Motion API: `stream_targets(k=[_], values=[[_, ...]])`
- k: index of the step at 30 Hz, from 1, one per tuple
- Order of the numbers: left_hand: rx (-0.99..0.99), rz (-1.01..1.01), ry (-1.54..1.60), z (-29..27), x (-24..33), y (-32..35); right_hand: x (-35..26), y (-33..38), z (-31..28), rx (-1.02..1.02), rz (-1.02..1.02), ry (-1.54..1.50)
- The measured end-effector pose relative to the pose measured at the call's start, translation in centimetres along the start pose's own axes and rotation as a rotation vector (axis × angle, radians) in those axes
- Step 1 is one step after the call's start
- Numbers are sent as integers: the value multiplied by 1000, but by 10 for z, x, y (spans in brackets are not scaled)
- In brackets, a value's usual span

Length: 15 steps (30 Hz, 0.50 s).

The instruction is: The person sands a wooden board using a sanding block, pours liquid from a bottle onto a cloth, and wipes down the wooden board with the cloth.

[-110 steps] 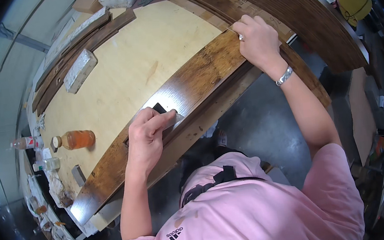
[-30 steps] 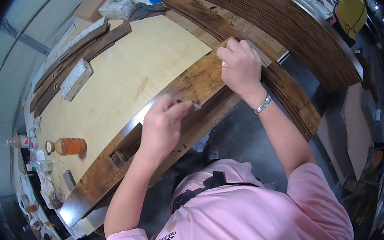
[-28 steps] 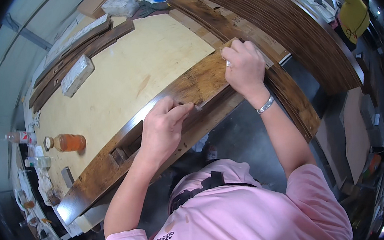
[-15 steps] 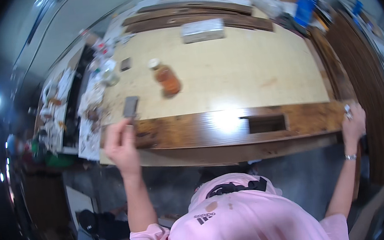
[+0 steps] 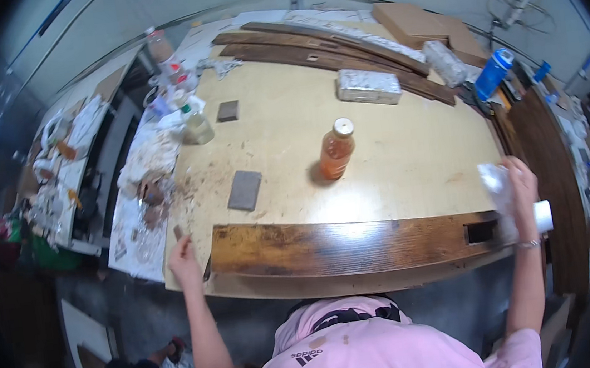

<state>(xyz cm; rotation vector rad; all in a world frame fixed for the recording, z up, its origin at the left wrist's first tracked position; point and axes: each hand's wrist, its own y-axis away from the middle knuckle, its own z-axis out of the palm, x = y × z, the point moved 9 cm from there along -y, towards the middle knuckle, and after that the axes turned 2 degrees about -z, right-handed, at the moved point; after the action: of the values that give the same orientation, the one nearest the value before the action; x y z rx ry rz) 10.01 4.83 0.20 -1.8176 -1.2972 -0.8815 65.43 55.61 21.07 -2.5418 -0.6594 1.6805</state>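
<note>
A glossy brown wooden board (image 5: pixel 345 247) lies along the near edge of the table, with a rectangular cut-out toward its right end. My left hand (image 5: pixel 186 266) is just off the board's left end, its fingers closed on a small brownish piece (image 5: pixel 178 233) too small to identify. Over at the right end, my right hand (image 5: pixel 522 185) grips a crumpled clear plastic piece (image 5: pixel 495 190), blurred by motion, which partly covers the board's end. A white cylindrical thing (image 5: pixel 543 216) shows beside my right wrist; whether I hold it cannot be made out. A grey sanding pad (image 5: pixel 245 191) rests beyond the board.
An orange-brown liquid bottle (image 5: pixel 337 151) stands mid-table, a smaller grey pad (image 5: pixel 228 111) farther left. A wrapped block (image 5: pixel 369 86) and dark wooden strips (image 5: pixel 339 53) lie at the back, a blue can (image 5: pixel 494 73) at the right. Stained paper (image 5: pixel 146 174) covers the left side.
My left hand has come away from the board's left end. My right hand has lifted off its right end and now has the clear plastic. The view has shifted, too.
</note>
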Motion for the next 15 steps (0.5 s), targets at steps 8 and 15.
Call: stream_targets(k=[8, 15], values=[[-563, 553, 318, 68, 320, 28, -138, 33, 274, -678, -40, -519], [-1076, 351, 191, 136, 313, 61, -135, 23, 281, -677, -75, -309]])
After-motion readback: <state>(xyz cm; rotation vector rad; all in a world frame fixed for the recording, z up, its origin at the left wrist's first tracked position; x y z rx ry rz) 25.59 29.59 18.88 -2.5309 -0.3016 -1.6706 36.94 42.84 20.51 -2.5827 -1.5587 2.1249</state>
